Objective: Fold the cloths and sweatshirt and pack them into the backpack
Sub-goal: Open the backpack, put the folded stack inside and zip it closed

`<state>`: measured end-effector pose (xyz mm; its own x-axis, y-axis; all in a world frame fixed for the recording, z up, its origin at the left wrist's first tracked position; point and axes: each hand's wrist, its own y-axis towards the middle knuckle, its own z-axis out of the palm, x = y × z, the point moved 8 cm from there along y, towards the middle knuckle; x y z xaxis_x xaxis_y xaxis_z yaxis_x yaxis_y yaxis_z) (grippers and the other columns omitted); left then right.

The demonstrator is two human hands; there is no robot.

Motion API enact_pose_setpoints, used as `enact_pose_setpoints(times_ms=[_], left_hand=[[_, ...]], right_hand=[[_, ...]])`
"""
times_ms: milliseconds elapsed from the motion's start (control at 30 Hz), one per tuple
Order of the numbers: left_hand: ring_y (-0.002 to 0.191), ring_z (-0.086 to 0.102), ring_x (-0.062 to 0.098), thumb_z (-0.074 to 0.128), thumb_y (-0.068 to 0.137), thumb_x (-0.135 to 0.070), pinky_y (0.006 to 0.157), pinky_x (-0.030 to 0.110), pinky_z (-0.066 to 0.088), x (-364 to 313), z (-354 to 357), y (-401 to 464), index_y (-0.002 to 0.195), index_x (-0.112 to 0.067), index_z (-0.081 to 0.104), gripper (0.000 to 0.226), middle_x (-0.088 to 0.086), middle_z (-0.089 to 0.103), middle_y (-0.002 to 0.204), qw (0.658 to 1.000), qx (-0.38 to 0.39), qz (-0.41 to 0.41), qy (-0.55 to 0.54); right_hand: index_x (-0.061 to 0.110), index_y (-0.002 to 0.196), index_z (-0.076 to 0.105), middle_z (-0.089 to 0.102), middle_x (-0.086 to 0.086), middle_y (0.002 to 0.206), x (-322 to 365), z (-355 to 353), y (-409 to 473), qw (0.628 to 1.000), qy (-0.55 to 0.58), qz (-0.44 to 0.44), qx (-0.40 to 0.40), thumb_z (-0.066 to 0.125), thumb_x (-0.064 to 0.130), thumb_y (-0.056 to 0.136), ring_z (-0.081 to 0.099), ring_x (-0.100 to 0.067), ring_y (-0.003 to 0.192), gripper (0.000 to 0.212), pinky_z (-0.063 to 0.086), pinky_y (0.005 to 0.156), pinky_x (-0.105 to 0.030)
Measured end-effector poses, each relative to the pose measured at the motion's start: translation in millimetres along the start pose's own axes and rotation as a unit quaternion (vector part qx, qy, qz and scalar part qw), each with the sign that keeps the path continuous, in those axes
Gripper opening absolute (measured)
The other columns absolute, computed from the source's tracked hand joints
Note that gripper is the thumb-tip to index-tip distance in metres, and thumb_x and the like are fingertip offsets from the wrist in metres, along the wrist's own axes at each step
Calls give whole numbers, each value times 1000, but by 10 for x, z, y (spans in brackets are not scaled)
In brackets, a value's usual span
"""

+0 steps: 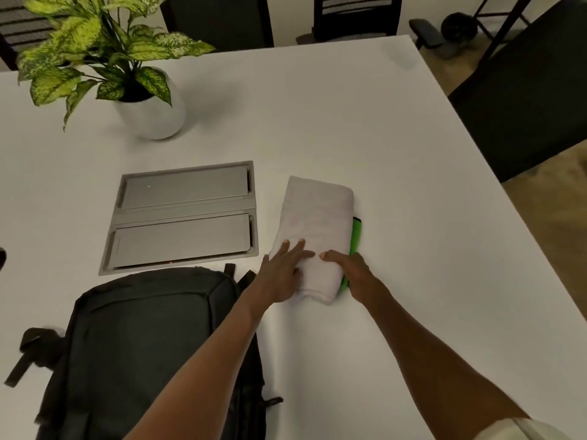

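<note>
A folded white cloth lies on the white table, on top of a green cloth that peeks out along its right side. My left hand rests with straight fingers on the near left end of the white cloth. My right hand holds the near right end of the stack, thumb on top of the white cloth and fingers down beside the green one. A dark backpack lies flat at the near left, its zip shut as far as I see. No sweatshirt is in view.
A potted plant in a white pot stands at the far left. A grey metal cable hatch is set into the table behind the backpack. Black chairs stand beyond the far edge, and the table's right edge runs diagonally.
</note>
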<state>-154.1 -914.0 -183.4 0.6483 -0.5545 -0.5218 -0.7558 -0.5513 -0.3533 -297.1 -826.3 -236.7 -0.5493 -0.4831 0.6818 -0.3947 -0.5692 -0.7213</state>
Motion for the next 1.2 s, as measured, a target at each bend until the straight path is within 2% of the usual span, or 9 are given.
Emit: enact_pose_setpoints(times_ms=[167, 367, 567, 733, 800, 933, 1033, 1100, 1200], left_hand=[[151, 2, 16, 40, 97, -15, 115, 60, 17, -208, 307, -367, 143, -36, 37, 51, -15, 13, 161, 999, 32, -9, -28], [150, 7, 18, 38, 100, -24, 113, 59, 23, -512, 573, -862, 144, -37, 36, 45, -13, 15, 161, 998, 27, 4, -58], [127, 45, 21, 32, 91, -48, 98, 48, 45, -800, 516, -1210, 126, -36, 54, 43, -4, 47, 137, 993, -108, 25, -45], [147, 16, 27, 24, 88, -70, 111, 56, 31, -962, 475, -1406, 133, -47, 35, 53, 3, 20, 158, 993, -118, -1, -22], [148, 9, 31, 31, 80, -81, 117, 55, 22, -992, 406, -1508, 141, -47, 26, 71, 9, 11, 160, 990, -112, -47, -73], [120, 51, 21, 62, 66, -80, 102, 40, 44, -1005, 133, -1799, 134, -48, 29, 82, 0, 46, 139, 948, -157, -99, -260], [112, 52, 15, 68, 65, -76, 91, 32, 44, -1007, -54, -2043, 135, -46, 31, 84, -9, 49, 131, 950, -178, -70, -247], [112, 53, 14, 68, 63, -78, 94, 34, 45, -969, -129, -2209, 134, -49, 32, 85, -10, 49, 131, 952, -181, -55, -240], [114, 52, 14, 70, 61, -78, 100, 38, 46, -966, -184, -2480, 133, -51, 32, 85, -11, 49, 133, 959, -163, -27, -229]], right_hand=[[12, 113, 66, 74, -8, 106, -316, -137, -503, 994, 109, -18, 10, 76, -7, 69, 69, -27, 98, 49, 58, 70, -35], [10, 119, 58, 72, -10, 106, -568, -470, -999, 996, 90, 1, -11, 89, 12, 46, 68, -30, 96, 79, 58, 68, -37], [23, 123, 58, 70, -13, 115, -666, -565, -1541, 985, 147, -32, 82, 80, 4, 57, 64, -37, 108, 73, 57, 82, -52], [27, 129, 56, 67, -13, 122, -653, -586, -1887, 977, 162, -56, 129, 79, 3, 64, 61, -39, 114, 73, 53, 88, -58], [28, 130, 54, 68, -11, 121, -592, -592, -2037, 979, 137, -70, 136, 80, 4, 63, 62, -37, 114, 76, 54, 86, -56], [31, 132, 50, 67, -7, 123, -478, -518, -2303, 980, 78, -82, 162, 83, 5, 63, 62, -34, 113, 80, 55, 85, -54], [27, 140, 45, 60, -12, 134, -427, -358, -2537, 964, 104, -75, 234, 76, 11, 79, 58, -35, 122, 71, 50, 96, -55], [18, 142, 46, 56, -16, 139, -424, -233, -2728, 949, 140, -59, 275, 64, 21, 92, 53, -34, 127, 53, 43, 105, -52], [12, 140, 49, 57, -18, 136, -546, -112, -2938, 951, 161, -27, 261, 67, 35, 89, 54, -33, 127, 59, 39, 110, -51]])
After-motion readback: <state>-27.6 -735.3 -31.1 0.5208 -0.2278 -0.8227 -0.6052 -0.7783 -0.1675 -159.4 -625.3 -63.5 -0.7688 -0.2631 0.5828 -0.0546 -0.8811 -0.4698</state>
